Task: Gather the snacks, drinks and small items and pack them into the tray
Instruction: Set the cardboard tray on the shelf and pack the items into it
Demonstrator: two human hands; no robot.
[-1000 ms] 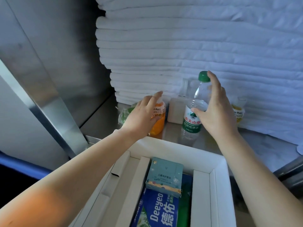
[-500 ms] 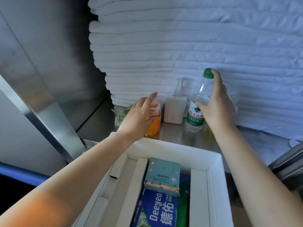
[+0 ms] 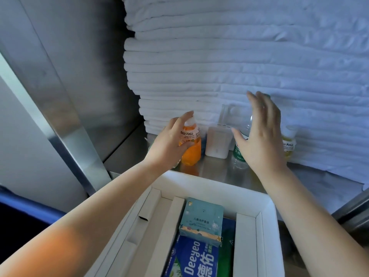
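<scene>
An orange Mogu Mogu bottle (image 3: 192,150) stands on the steel shelf (image 3: 217,172). My left hand (image 3: 169,142) grips it, thumb across its front and fingers behind. A clear water bottle (image 3: 239,154) with a green label stands to the right, mostly hidden by my right hand (image 3: 259,136). That hand is spread, with straight fingers, in front of the bottle. A yellow Mogu Mogu bottle (image 3: 288,145) stands further right. The white tray (image 3: 199,182) lies below and holds a teal box (image 3: 201,218), a blue Deeyeo pack (image 3: 191,258) and a green pack (image 3: 225,256).
A small white container (image 3: 217,143) stands between the orange bottle and the water bottle. A tall stack of folded white towels (image 3: 239,66) fills the back of the shelf right behind the bottles. A steel wall and frame (image 3: 65,116) close off the left.
My right hand has let go of the water bottle, which now stands on the shelf, and its fingers have spread. My left thumb has come round the orange bottle's front.
</scene>
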